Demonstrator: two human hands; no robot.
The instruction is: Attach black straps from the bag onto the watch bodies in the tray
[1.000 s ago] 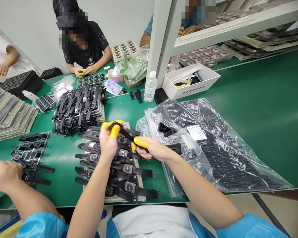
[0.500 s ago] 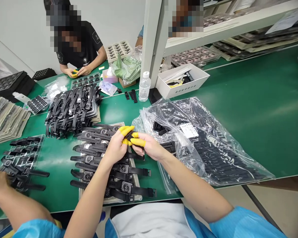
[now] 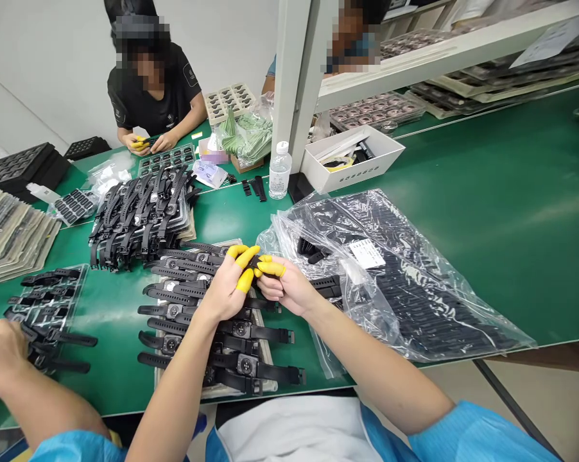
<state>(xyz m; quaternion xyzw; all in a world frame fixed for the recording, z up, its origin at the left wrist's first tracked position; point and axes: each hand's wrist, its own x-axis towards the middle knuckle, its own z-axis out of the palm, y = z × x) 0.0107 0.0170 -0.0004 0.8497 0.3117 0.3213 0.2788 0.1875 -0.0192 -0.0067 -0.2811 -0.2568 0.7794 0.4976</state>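
Note:
Yellow finger covers show on both hands. My left hand (image 3: 232, 282) and my right hand (image 3: 284, 282) meet over the right edge of a tray of black watches (image 3: 244, 366). Between their fingertips they pinch a small black watch part (image 3: 255, 262), mostly hidden by the fingers. Watches with black straps lie in rows below and left of my hands, some straps reaching past the tray edge. Just right of my right hand, black straps (image 3: 325, 287) stick out of a clear plastic bag (image 3: 414, 282) filled with more straps.
A co-worker's hand (image 3: 3, 353) rests by watches at the far left. Behind them is a piled stack of watches (image 3: 140, 212). A bottle (image 3: 280, 170) and a white box (image 3: 357, 163) stand near a post. Across the table, a person in black (image 3: 159, 102) holds a dark item.
My left hand's fingers have shifted around the black part, with the thumb lower and more visible. The co-worker's hand at left has moved slightly right, and the person opposite has raised their head.

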